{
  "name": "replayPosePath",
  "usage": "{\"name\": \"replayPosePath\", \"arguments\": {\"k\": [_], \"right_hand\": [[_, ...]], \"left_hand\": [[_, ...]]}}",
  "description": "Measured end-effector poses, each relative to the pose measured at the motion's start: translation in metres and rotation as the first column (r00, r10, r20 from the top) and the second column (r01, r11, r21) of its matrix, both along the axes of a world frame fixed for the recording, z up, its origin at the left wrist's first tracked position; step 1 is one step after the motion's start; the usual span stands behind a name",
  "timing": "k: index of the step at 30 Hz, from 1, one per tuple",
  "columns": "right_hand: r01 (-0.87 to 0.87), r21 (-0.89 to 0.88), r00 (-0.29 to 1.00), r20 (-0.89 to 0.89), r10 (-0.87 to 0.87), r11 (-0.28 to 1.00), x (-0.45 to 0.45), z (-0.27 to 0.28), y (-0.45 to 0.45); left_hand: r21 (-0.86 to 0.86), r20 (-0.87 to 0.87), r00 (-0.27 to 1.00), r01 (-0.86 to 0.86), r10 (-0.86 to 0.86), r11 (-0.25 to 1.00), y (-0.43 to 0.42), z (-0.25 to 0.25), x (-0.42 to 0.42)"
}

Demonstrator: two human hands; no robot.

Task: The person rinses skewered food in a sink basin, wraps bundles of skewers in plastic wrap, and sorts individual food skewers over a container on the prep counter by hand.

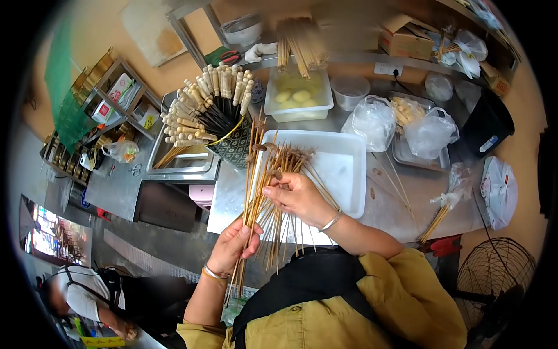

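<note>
My left hand is wrapped round a bundle of thin wooden skewers, which stand nearly upright with small brown pieces of food at their upper ends. Close by on the right, my right hand has thumb and fingers pinched at the brown food end of a skewer; the exact grip is partly hidden. Below and behind it, more skewers with brown pieces lie fanned over the left side of a white plastic tray. Their bare ends stick out past the tray's near edge.
A patterned bucket of wooden-handled sticks stands left. Behind the tray are a tub of pale pieces in liquid, plastic bags and a metal tray. A black bin stands right. Another person is at lower left.
</note>
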State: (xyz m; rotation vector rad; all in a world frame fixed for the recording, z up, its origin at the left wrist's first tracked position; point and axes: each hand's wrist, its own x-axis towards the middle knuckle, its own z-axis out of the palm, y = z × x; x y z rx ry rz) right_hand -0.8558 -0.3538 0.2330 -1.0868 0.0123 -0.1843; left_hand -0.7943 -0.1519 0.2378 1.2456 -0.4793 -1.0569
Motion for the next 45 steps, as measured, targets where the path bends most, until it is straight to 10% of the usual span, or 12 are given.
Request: {"name": "replayPosePath", "arguments": {"k": [10, 24, 33, 45], "right_hand": [[0.167, 0.251, 0.981, 0.055, -0.186, 0.954, -0.006, 0.000, 0.006], [-0.127, 0.334, 0.988, 0.122, 0.091, 0.934, -0.007, -0.005, -0.009], [-0.262, 0.305, 0.962, 0.161, 0.222, 0.916, -0.007, -0.001, -0.017], [-0.015, -0.040, 0.999, -0.045, 0.014, 0.999, -0.007, 0.009, -0.010]], "left_hand": [[0.026, 0.115, 0.993, 0.035, -0.038, 0.999, 0.001, 0.003, -0.006], [0.027, 0.013, 0.985, 0.171, -0.171, 0.985, 0.007, 0.005, -0.014], [-0.313, -0.295, 0.879, 0.281, -0.374, 0.907, 0.008, -0.014, -0.011], [-0.232, -0.266, 0.937, 0.166, -0.226, 0.959, 0.009, -0.019, -0.007]]}}
